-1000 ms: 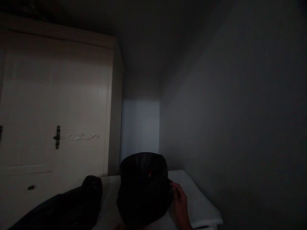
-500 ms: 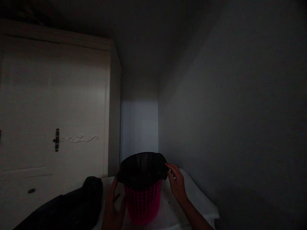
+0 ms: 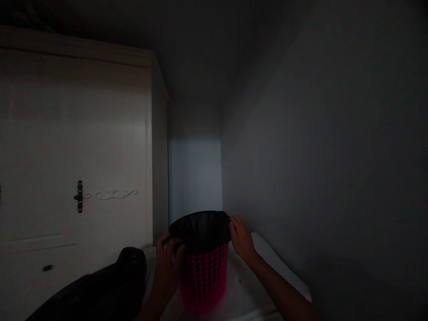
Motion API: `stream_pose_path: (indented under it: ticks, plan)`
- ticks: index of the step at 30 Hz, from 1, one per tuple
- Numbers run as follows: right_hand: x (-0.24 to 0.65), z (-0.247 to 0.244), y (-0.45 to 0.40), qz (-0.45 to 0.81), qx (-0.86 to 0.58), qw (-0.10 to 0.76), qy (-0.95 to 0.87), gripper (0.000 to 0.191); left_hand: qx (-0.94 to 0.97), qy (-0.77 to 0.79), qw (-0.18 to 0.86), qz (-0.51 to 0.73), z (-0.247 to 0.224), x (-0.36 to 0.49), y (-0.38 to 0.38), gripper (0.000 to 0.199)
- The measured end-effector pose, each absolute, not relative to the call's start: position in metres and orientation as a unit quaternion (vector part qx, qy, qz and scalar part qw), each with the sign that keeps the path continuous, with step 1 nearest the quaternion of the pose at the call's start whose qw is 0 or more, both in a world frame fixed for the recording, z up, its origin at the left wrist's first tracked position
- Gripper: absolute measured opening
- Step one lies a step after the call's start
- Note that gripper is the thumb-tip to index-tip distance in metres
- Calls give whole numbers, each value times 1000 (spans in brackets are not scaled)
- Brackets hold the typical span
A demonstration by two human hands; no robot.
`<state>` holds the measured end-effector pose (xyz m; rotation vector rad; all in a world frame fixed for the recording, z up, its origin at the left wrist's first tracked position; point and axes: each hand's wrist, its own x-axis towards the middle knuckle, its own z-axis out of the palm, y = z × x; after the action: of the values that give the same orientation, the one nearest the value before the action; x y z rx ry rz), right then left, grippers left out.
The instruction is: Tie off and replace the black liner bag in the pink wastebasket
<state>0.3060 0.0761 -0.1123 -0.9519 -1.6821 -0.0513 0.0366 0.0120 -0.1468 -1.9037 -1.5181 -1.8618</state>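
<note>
Black plastic bag draped over the rim of the pink lattice basket, which stands upright on the white worktop, and here's the right hand, fingers pinching the bag's edge on the right! Across the opening, the left hand curls its fingers at the rim, gripping or merely resting, I can't tell, with a dark bundle lying beside that arm and a pale wardrobe looming beyond.
</note>
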Motion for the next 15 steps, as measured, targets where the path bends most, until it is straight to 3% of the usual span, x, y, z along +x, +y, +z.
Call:
stream_pose_path:
  ticks: [9,15]
  plan:
    - [307,-77,103,-35,-383,495,-780,35,-615,-492,46,-615,-130,59,26,45]
    - [291,-49,108,-90,-538,308,-779,38,-644,-487,111,-580,-119,73,22,45]
